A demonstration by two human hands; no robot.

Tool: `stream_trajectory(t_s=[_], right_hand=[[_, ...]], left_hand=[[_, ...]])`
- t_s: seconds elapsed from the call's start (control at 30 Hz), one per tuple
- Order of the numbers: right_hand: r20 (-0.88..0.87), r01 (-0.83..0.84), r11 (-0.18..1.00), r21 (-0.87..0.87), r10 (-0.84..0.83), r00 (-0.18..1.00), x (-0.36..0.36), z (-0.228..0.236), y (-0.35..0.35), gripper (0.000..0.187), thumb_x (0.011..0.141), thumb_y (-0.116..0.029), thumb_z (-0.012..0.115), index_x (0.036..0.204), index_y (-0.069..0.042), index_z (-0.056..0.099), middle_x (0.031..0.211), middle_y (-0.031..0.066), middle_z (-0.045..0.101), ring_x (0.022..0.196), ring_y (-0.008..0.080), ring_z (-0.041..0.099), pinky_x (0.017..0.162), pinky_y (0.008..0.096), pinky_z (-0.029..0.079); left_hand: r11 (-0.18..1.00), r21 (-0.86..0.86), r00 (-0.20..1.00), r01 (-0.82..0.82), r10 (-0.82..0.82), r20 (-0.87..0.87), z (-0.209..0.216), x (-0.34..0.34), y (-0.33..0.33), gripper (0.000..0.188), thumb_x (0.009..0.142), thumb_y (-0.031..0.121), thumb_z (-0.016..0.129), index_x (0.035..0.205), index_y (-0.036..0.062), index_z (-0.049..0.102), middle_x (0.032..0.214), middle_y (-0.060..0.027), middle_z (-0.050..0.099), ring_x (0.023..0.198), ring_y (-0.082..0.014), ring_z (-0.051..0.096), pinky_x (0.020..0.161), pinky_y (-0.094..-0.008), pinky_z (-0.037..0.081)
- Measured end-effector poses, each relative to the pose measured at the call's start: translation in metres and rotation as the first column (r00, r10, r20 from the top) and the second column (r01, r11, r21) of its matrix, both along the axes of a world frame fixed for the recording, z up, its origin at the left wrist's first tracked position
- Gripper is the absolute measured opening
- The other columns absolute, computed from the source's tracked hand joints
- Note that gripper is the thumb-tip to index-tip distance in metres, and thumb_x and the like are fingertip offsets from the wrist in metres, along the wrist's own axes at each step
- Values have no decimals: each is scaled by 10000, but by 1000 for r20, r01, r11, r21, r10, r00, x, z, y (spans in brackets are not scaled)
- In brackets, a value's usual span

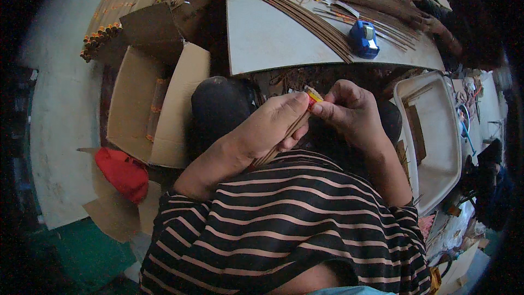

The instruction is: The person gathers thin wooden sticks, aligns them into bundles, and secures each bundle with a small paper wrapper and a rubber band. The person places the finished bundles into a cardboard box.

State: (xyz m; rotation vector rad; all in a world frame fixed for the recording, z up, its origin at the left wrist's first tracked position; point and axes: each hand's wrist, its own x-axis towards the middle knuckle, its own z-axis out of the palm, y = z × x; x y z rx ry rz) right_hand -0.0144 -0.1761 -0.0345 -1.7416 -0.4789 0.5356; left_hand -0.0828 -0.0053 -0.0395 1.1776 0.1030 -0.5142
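Note:
My left hand (273, 123) is wrapped round a bundle of thin brown sticks (266, 158), which look like incense sticks. The bundle slants across my lap, its lower end near my striped shirt. A red and yellow paper label (314, 99) circles its upper end. My left thumb presses on that label. From the other side my right hand (352, 112) pinches the label's edge between thumb and fingers. Part of the bundle is hidden behind my left hand.
Ahead stands a white table (273, 49) with loose sticks (308, 24) and a blue tape dispenser (364, 39). Another person's hand (431, 23) rests on sticks there. Left is an open cardboard box (180, 104); labelled bundles (112, 16) lie beyond. A white tub (445, 169) stands right.

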Motion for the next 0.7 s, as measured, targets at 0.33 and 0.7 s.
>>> stream_trajectory(t_s=[0.33,0.7], right_hand=[[287,134,982,134,-168,943,9,-21,0,274,693,-205,743,728,-25,539,649,9,521,611,88,466,559,221,394],[1,-28,999,-46,28,1000,-10,2,-16,291,815,-238,624,958,14,593,793,22,595,688,71,493,634,201,411]], left_hand=[[985,171,998,-34,25,49,7,-1,-8,371,941,395,309,930,59,466,628,1,448,481,-54,398,426,-172,335],[860,494,956,-130,-24,293,-4,-4,-25,551,940,373,327,1330,-8,251,899,-129,511,798,-161,499,690,-245,415]])
